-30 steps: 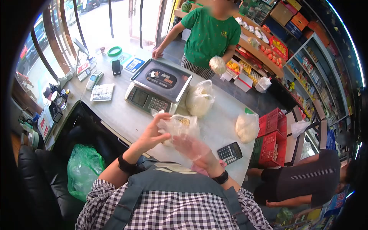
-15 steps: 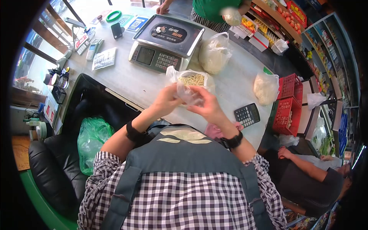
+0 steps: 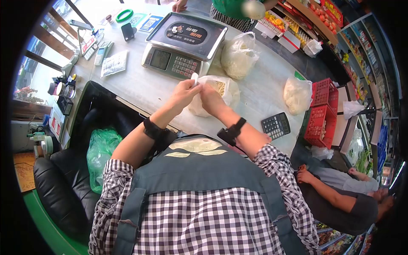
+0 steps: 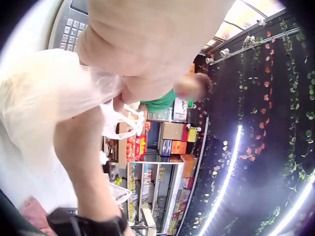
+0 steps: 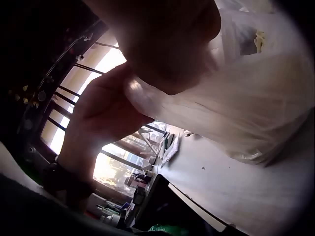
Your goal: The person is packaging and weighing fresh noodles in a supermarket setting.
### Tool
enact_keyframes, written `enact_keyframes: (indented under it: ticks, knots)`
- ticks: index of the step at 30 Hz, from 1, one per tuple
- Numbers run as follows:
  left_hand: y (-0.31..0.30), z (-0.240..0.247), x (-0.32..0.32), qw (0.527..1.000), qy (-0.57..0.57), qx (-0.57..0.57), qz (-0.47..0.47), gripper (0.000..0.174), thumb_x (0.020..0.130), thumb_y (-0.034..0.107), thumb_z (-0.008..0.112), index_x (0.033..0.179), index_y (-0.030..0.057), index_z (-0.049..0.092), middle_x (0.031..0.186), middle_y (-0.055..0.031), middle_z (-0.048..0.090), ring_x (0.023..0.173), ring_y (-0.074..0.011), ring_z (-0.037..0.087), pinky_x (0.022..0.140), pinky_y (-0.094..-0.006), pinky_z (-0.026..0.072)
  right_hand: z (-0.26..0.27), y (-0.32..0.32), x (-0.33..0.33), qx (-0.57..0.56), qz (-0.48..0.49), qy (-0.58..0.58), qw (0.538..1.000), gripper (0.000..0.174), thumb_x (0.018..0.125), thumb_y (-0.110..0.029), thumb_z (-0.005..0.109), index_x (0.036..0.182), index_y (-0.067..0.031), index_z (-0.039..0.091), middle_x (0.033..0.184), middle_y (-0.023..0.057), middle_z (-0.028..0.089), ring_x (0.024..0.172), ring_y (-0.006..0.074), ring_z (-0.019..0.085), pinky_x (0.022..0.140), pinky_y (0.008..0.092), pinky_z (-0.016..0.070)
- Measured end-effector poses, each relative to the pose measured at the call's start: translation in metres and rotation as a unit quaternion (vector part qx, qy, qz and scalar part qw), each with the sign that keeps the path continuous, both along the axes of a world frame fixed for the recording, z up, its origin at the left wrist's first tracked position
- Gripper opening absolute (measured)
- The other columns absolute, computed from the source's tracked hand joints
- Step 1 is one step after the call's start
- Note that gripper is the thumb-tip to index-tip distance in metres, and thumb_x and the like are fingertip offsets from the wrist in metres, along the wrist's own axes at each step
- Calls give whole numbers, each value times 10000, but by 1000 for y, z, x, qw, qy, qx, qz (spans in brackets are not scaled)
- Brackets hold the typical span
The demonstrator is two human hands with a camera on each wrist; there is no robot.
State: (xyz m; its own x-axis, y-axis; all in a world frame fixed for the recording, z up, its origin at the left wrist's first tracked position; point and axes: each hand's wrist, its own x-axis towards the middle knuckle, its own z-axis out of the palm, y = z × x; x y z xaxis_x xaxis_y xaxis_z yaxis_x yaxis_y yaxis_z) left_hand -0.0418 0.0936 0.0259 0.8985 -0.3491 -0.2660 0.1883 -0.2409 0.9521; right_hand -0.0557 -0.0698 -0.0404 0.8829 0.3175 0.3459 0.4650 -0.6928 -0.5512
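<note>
A white translucent plastic bag of pale yellow, noodle-like strands stands on the counter in front of the scale. The left hand pinches its gathered edge, and a white end of plastic sticks up past the fingers. Close beside it, the right hand grips the bag's near side with curled fingers. In the left wrist view the bag stretches between both hands. The right wrist view shows its plastic pulled taut toward the fingers. Some fingertips are hidden behind the hands.
A scale sits beyond the hands, with a tied bag to its right. Another filled bag, a calculator and red crates are farther right. A person in green stands across the counter.
The right hand, spread over the bag a second ago, now grips its plastic beside the left hand. The bag's mouth is drawn narrower. The head view has tilted downward.
</note>
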Motion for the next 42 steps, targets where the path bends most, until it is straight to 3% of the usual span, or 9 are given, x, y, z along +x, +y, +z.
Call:
enact_keyframes:
  ticks: [3,5,9,11,20,24,27,32,42]
  knots:
    - [6,31,-14,984,-18,-161,-69,273,977,252,559,970,-4,651,711,19,519,694,-87,467,712,-248,411,8,-16,18,-82,3,-6,997,190,850,-71,558,1010,7,622,1018,205,635,964,393,611,794,445,507]
    - [18,39,-21,979,28,-186,-82,250,980,225,554,985,-5,650,716,20,515,703,-87,474,711,-246,414,7,-38,38,-332,-106,261,900,228,871,-160,579,1034,-10,634,1148,212,615,1064,370,599,880,440,502]
    - [36,36,-26,967,79,-235,-67,229,988,193,540,1056,-7,628,746,24,516,712,-86,468,721,-244,409,8,-68,40,-340,-47,307,888,328,862,-239,626,1132,-53,615,1167,214,622,1093,349,608,910,429,500]
    - [39,38,-26,964,76,-248,-59,231,986,192,542,1070,-6,623,758,25,519,718,-87,466,726,-244,406,25,-78,19,-173,3,84,981,448,865,-286,647,1265,-110,542,997,198,665,957,354,653,850,442,515]
    - [35,38,-20,955,76,-271,-90,239,950,180,583,1096,-4,624,797,34,519,713,-72,434,679,-222,364,95,-97,-20,-342,-18,187,921,507,850,-224,668,1321,-151,492,958,170,644,974,318,634,776,404,523]
    - [11,42,-20,954,96,-260,-115,251,939,180,586,1105,-4,624,796,45,510,696,-54,406,636,-207,329,25,-65,2,-117,132,65,982,444,843,-205,656,1268,-132,555,1192,172,608,1091,319,601,886,425,500]
    - [9,51,-19,956,104,-245,-123,295,924,206,611,1116,-17,593,742,59,450,672,-64,377,632,-214,312,30,-61,1,-319,41,164,933,342,888,-130,565,1230,-121,572,1285,166,557,1076,344,612,901,399,506]
    - [34,40,-19,955,86,-267,-97,258,931,182,594,1114,1,608,768,60,467,683,-57,369,622,-210,293,55,-109,-18,-115,43,69,990,482,823,-194,693,1280,-127,558,1254,140,573,1158,325,568,929,437,474]
    - [7,56,-3,955,92,-252,-127,263,924,163,590,1114,-16,625,758,60,465,702,-51,379,631,-209,304,127,-173,-30,-398,49,-59,914,100,679,-40,627,760,-85,591,723,80,610,757,268,617,742,382,437]
